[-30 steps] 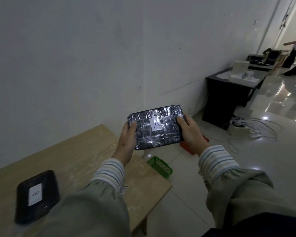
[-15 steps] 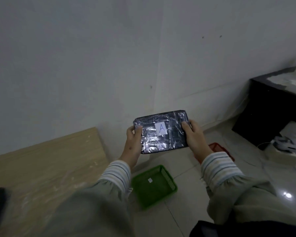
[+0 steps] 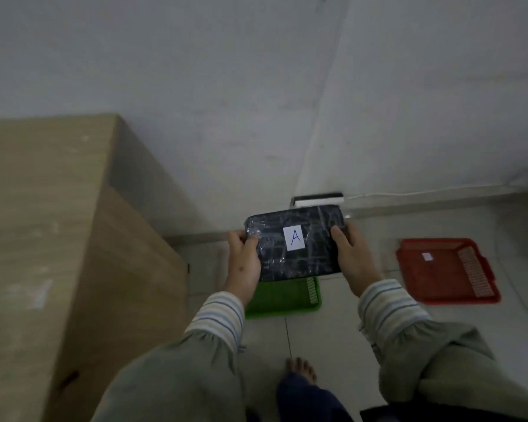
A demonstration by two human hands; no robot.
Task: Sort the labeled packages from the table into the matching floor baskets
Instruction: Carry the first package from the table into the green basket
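A dark, shiny wrapped package (image 3: pixel 314 239) with a white label marked "A" is held flat in the air between both hands. My left hand (image 3: pixel 244 263) grips its left end and my right hand (image 3: pixel 352 257) grips its right end. Directly beneath the package a green basket (image 3: pixel 282 296) sits on the floor, its far part hidden by the package. A red basket (image 3: pixel 445 271) with a small white tag inside lies on the floor to the right.
The wooden table (image 3: pixel 43 223) fills the left side, its end panel next to the green basket. A white box (image 3: pixel 317 200) and a cable lie along the wall base. My bare foot (image 3: pixel 301 370) stands on the tiled floor below the baskets.
The view has tilted down and turned toward the floor. The package, still in both hands, has moved from in front of the wall to above the green basket. The red basket is now fully visible.
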